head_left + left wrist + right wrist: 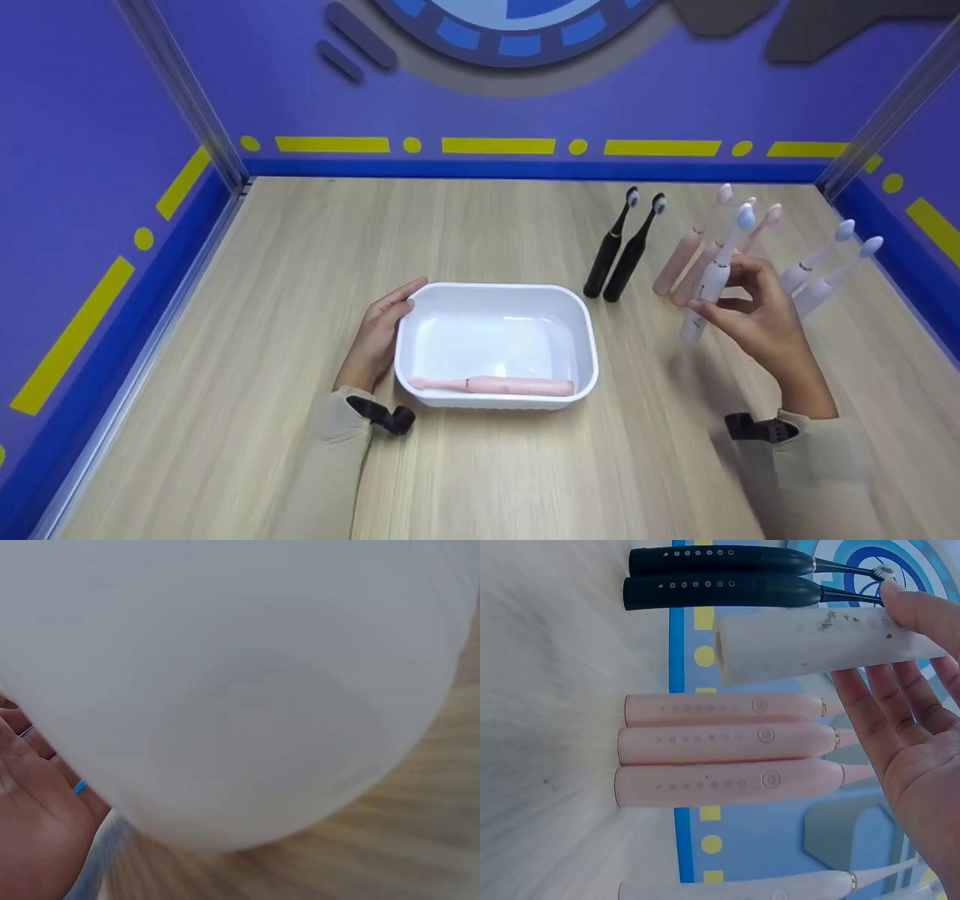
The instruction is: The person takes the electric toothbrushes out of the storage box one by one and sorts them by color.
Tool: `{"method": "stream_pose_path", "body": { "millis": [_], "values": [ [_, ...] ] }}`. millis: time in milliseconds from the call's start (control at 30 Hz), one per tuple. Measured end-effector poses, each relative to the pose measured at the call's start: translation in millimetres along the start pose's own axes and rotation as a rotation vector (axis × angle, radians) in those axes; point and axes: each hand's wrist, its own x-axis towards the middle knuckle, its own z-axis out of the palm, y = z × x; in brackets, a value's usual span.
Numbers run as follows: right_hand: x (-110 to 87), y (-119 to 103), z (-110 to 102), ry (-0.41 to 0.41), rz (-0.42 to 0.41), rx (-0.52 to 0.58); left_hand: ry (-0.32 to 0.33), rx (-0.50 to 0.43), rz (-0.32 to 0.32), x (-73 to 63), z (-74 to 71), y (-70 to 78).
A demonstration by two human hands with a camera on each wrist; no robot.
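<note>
My left hand (375, 337) grips the left side of a white plastic basin (495, 287), thumb at the rim. A pink electric toothbrush (517, 385) lies along the basin's near side, its head pointing left. Between thumb and fingers, my right hand (765, 319) pinches a white electric toothbrush (802, 641) by its handle. It is held raised and slightly tilted, with its pale blue bristle head up. In the left wrist view, the basin's outer wall (262, 705) fills most of the picture beside the palm (37, 825).
Two black toothbrushes (602, 262) stand upright right of the basin. Three pink toothbrushes (727, 746) stand behind the held one. Two more white toothbrushes (814, 296) stand farther right, partly behind my right hand. Blue-purple panels (525, 120) enclose the wooden table (300, 247).
</note>
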Motion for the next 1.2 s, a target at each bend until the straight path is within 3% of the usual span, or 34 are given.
{"method": "stream_pose_path", "body": {
  "millis": [133, 367, 500, 800, 1033, 1200],
  "values": [
    [-3.3, 1.1, -4.3, -0.010, -0.023, -0.024, 0.004, -0.007, -0.001, -0.5, 0.4, 0.4],
    [-6.1, 0.2, -9.8, 0.025, 0.052, -0.064, 0.003, 0.008, -0.001, -1.0, -0.2, 1.5],
    [-6.7, 1.2, -14.1, 0.085, 0.047, -0.050, 0.002, 0.022, -0.008, -0.2, -0.4, 1.3],
    [-9.8, 3.4, -35.4, 0.225, -0.073, -0.013, 0.006, 0.022, -0.016, -0.1, 0.3, -0.3],
    [-12.8, 1.0, -51.9, 0.327, -0.030, -0.016, 0.006, 0.010, -0.018, -0.5, 0.1, 0.2],
    [-14.7, 1.4, -63.0, 0.388, 0.032, -0.087, 0.004, 0.007, -0.013, -0.3, 0.9, 1.2]
  ]
}}
